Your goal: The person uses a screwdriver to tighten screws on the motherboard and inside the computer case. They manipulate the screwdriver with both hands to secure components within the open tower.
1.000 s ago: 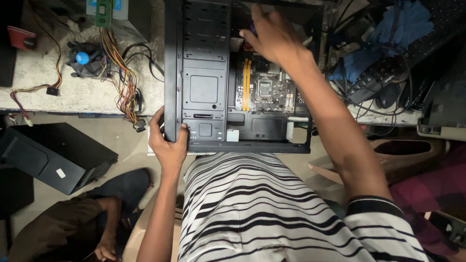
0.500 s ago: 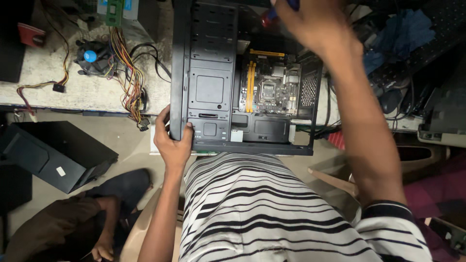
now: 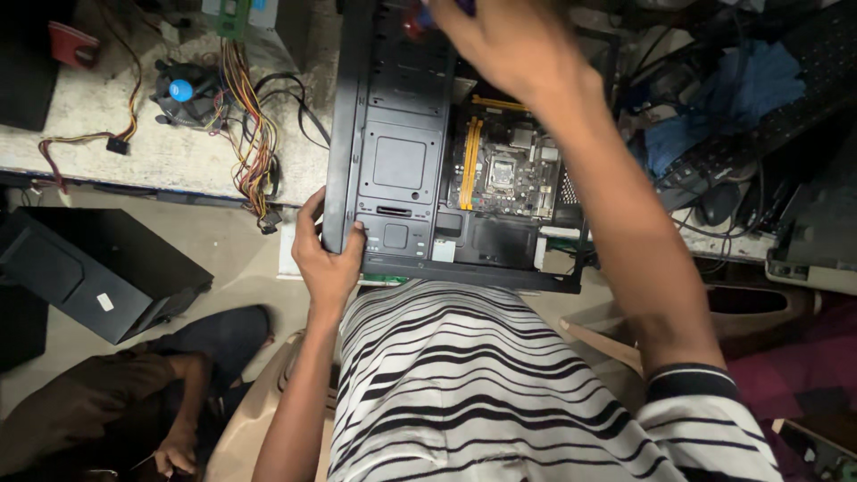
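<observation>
computer case (image 3: 393,161): black
memory slots (image 3: 470,162): yellow
shirt (image 3: 464,384): black and white stripes
cooler fan (image 3: 181,91): black, blue centre
cloth (image 3: 714,107): blue
cable bundle (image 3: 250,134): yellow, red, black

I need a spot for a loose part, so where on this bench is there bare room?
Bare bench lies left of the cooler fan, above the red-yellow cable. Between the wire bundle and the computer case it is crowded. Right of the case, a blue cloth and keyboard fill the surface.
</observation>
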